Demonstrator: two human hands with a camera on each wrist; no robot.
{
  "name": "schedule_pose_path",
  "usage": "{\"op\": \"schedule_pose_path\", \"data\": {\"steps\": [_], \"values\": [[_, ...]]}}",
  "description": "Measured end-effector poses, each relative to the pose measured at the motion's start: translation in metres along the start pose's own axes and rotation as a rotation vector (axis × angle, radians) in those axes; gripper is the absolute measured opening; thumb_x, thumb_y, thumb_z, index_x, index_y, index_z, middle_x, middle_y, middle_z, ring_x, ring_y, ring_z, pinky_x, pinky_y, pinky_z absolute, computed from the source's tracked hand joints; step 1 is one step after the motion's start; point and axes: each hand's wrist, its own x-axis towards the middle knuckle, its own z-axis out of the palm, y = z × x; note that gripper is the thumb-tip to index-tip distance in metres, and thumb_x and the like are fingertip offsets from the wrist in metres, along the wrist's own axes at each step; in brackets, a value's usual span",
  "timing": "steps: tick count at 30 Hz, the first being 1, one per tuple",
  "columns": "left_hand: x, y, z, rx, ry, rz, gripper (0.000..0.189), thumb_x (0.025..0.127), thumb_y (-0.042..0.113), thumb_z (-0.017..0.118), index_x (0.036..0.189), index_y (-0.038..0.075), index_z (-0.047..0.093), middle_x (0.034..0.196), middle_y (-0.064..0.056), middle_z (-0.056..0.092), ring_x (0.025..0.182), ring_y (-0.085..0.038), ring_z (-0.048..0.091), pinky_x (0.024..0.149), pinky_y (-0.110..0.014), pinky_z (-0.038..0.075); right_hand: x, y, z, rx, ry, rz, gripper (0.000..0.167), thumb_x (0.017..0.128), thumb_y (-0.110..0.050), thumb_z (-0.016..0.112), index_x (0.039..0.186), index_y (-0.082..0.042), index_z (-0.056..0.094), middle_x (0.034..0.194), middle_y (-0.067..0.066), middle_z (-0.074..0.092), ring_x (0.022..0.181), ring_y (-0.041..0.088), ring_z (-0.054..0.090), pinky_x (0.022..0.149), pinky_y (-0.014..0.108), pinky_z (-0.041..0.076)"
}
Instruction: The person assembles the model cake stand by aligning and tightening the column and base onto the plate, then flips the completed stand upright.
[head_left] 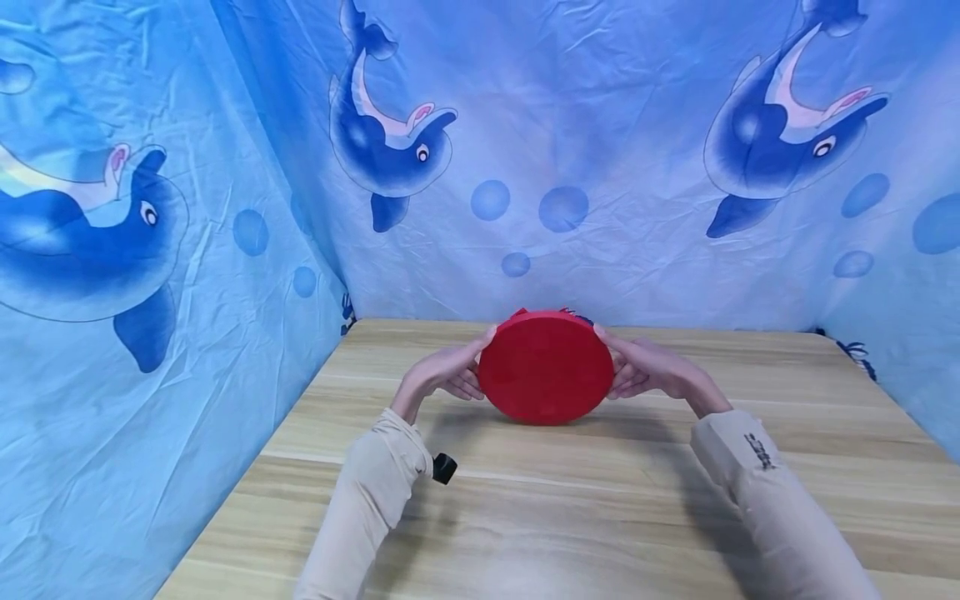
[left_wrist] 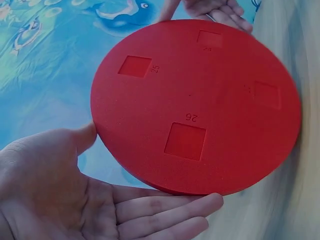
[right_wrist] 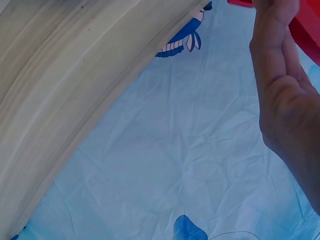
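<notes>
A round red board (head_left: 546, 368) stands tilted up on edge between both hands, near the far part of the wooden table; its plain face shows in the head view. In the left wrist view, its other face (left_wrist: 150, 110) has square recesses with small printed numbers such as 25 and 26. My left hand (head_left: 450, 367) holds the left rim, thumb higher up and fingers lower along the edge. On the opposite rim my right hand (head_left: 647, 365) grips in a mirrored way. In the right wrist view the right hand (right_wrist: 285, 75) hides much of the board.
The wooden table (head_left: 570, 517) reaches back to a blue curtain (head_left: 600, 275) with printed dolphins, which also hangs along the sides. A small black block (head_left: 444, 468) sits at the left sleeve. Bits of red and dark blue show just behind the board's top edge.
</notes>
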Motion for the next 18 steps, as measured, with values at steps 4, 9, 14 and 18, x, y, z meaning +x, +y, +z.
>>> {"op": "schedule_pose_path", "data": {"steps": [4, 9, 14, 18], "values": [[0.002, 0.005, 0.002, 0.047, 0.004, -0.019, 0.094, 0.102, 0.071, 0.03, 0.121, -0.014, 0.064, 0.094, -0.021, 0.076, 0.105, -0.046, 0.07, 0.091, -0.048, 0.059, -0.001, 0.003, -0.001, 0.015, 0.006, 0.04, 0.083, 0.102, -0.067, 0.043, 0.117, 0.012, 0.066, 0.096, 0.022, 0.075, 0.09, 0.037, 0.075, 0.088, 0.046, 0.06], [0.005, 0.009, 0.005, 0.081, 0.028, -0.021, 0.093, 0.102, 0.071, 0.03, 0.112, -0.013, 0.068, 0.086, -0.022, 0.075, 0.093, -0.043, 0.074, 0.077, -0.042, 0.063, 0.0, 0.007, -0.004, 0.017, -0.012, 0.08, 0.087, 0.101, -0.071, 0.039, 0.11, 0.01, 0.068, 0.091, 0.022, 0.075, 0.086, 0.036, 0.076, 0.086, 0.046, 0.061], [0.007, 0.013, 0.008, 0.108, 0.099, 0.022, 0.09, 0.104, 0.069, 0.032, 0.097, -0.011, 0.071, 0.078, -0.022, 0.074, 0.077, -0.037, 0.076, 0.065, -0.037, 0.063, 0.0, 0.008, -0.009, 0.008, -0.008, 0.094, 0.09, 0.101, -0.073, 0.034, 0.107, 0.01, 0.067, 0.087, 0.022, 0.075, 0.083, 0.034, 0.077, 0.084, 0.045, 0.062], [0.009, 0.014, 0.011, 0.128, 0.161, 0.051, 0.085, 0.105, 0.067, 0.035, 0.088, -0.008, 0.072, 0.074, -0.02, 0.073, 0.066, -0.03, 0.075, 0.062, -0.036, 0.062, 0.0, 0.007, -0.011, 0.012, 0.008, 0.09, 0.087, 0.103, -0.071, 0.033, 0.106, 0.01, 0.064, 0.083, 0.019, 0.075, 0.076, 0.028, 0.076, 0.081, 0.042, 0.062]]}}
